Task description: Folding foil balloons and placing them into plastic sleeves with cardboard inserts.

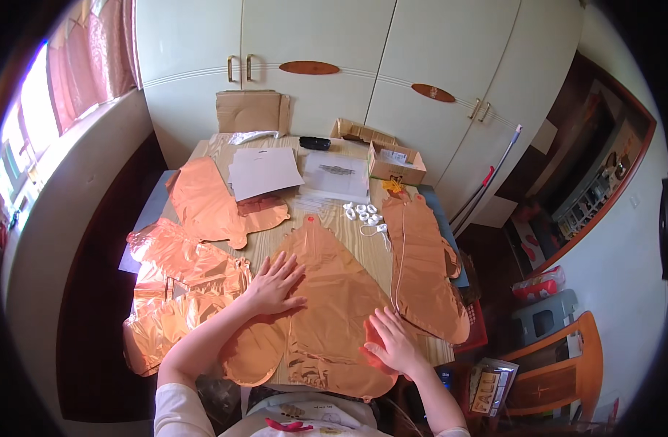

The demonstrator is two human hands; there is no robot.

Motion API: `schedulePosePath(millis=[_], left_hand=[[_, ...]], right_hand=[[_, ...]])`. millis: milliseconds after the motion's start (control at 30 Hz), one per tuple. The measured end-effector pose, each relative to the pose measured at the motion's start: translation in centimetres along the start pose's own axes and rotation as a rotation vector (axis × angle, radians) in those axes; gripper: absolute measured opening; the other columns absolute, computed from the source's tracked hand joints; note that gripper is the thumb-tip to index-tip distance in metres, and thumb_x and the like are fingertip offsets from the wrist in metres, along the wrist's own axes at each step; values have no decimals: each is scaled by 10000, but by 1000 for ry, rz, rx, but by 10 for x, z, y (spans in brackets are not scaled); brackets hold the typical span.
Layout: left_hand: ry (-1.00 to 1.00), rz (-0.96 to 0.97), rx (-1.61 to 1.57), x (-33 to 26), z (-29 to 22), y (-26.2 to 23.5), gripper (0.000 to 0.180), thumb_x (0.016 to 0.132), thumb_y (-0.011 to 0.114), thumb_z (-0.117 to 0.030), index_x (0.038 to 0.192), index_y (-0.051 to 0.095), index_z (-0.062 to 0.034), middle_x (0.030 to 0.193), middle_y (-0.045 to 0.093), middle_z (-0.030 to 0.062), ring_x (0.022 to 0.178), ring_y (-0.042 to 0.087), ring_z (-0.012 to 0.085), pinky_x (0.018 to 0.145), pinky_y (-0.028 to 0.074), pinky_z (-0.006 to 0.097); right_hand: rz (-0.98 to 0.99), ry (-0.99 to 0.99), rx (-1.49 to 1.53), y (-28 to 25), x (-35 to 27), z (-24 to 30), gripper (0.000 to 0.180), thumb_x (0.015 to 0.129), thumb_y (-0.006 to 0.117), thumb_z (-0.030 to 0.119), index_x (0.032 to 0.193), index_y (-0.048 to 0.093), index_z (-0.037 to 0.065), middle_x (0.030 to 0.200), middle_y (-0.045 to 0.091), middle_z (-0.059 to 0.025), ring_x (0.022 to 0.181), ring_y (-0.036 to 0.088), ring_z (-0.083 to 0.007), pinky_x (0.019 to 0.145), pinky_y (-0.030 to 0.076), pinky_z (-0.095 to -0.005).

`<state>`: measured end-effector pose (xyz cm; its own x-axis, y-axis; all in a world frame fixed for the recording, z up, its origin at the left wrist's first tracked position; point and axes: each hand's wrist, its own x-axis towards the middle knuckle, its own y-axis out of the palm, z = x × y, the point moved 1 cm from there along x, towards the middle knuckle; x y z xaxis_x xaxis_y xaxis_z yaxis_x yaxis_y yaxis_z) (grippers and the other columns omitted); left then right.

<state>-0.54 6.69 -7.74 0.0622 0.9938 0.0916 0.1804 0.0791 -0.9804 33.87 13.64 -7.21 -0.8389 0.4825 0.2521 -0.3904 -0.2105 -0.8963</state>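
Observation:
A flat, uninflated rose-gold foil balloon (334,273) lies on the wooden table in front of me, its narrow end pointing away. My left hand (277,285) rests palm down on its left side, fingers spread. On its lower right edge lies my right hand (393,341), fingers stretched out and nothing in them. Close to the right hand is another flat foil balloon (425,269), a white string running along it. Crumpled, shiny foil (184,262) spreads out by my left forearm, and a further foil balloon (206,200) lies beyond it.
White sheets (265,172), clear plastic bags (335,178), a black object (315,143) and an open cardboard box (398,164) occupy the table's far side. Several small white coils (361,212) lie right of centre. A wooden chair (592,357) stands at right; pale cabinets (312,36) are behind.

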Motion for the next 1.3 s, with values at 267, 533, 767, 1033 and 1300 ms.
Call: schedulePosePath(millis=[267,533,767,1033,1300], left_hand=[[-345,-146,-34,-29,132,-29,593,858,596,-245,1381,447,-6,1424,464,198,1319,439,344,1091,374,439],[-708,-171,-173,-55,214,-44,426,857,519,-115,1277,521,-43,1082,658,236,1029,627,391,858,496,471],[-567,-266,-151,-68,222,-38,416,844,516,-115,1256,521,-55,1028,663,236,955,639,412,816,501,488],[-518,-450,-195,-75,218,-41,433,801,609,-114,1216,520,-26,1131,587,211,996,611,391,839,502,461],[-433,-416,-131,-70,227,-33,248,843,596,-118,1084,634,-80,1041,630,169,959,624,366,820,513,439]], right_hand=[[-1,-388,68,15,160,52,459,936,590,333,1274,571,23,1308,588,-144,1239,534,-306,1070,403,-426],[96,-381,-16,130,351,136,263,897,599,281,1024,631,53,1073,665,-108,1052,629,-287,893,511,-412],[-104,-593,-291,215,389,131,150,835,543,172,770,659,104,794,687,-72,794,699,-231,673,569,-359],[-4,-130,64,194,401,130,190,878,611,303,857,723,151,819,712,-117,805,690,-305,693,554,-432],[-69,-291,120,185,401,123,144,854,610,226,953,670,140,857,688,-73,853,680,-303,727,549,-430]])
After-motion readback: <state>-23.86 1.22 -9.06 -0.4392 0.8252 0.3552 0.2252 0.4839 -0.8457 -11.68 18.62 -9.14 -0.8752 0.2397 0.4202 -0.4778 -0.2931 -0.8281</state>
